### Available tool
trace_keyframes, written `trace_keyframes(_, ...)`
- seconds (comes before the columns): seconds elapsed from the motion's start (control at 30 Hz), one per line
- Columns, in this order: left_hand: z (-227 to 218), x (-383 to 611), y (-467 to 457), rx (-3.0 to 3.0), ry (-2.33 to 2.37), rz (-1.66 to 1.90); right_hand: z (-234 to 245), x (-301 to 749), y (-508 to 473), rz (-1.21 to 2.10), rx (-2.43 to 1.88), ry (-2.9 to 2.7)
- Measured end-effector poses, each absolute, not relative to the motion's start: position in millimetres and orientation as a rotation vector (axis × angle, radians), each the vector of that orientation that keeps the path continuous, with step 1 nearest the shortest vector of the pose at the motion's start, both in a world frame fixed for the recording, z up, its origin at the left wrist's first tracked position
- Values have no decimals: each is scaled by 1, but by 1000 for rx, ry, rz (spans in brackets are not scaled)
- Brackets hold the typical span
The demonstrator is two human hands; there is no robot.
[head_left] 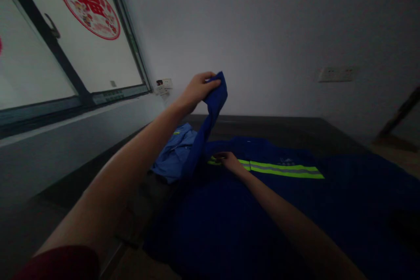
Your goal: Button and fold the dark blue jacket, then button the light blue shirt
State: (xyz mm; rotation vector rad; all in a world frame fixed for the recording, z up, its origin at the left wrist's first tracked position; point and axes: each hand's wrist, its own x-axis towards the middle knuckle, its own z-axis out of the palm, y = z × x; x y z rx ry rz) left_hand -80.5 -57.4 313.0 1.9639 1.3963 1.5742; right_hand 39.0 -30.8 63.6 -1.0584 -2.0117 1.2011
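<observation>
A dark blue work jacket point(213, 214) lies spread over a dark table point(285, 124). Across it runs a yellow-green and grey reflective stripe point(285, 169), with faint lettering above. My left hand point(199, 90) pinches the end of the jacket's sleeve point(215, 101) and holds it up above the table, so the cloth hangs down in a narrow band. Lower and to the right, my right hand point(230, 162) rests at the left end of the stripe, its fingers curled in on the jacket cloth. Its fingertips are partly hidden in shadow.
A lighter blue folded garment point(179, 151) with a small yellow stripe lies on the table behind the raised sleeve. At the left is a window point(98, 61) with a round red sticker point(90, 6). Wall sockets point(337, 74) sit above the table, and a dark slanted post stands far right.
</observation>
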Motion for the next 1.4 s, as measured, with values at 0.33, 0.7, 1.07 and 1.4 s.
trace_keyframes(0.33, 168, 53, -53, 2339, 1152, 878, 109, 223, -72, 1656, -998, -1012)
trace_keyframes(0.7, 122, -34, -138, 2416, 1002, 413, 64, 288, -111, 1289, -1350, -1198)
trace_keyframes(1.07, 55, -182, -140, 2261, 2263, 166, 94, 294, -90, 851, -1331, -1505)
trace_keyframes(1.4, 41, -183, -132, 2231, 2161, 432, 83, 356, -110, 660, -1616, -1481)
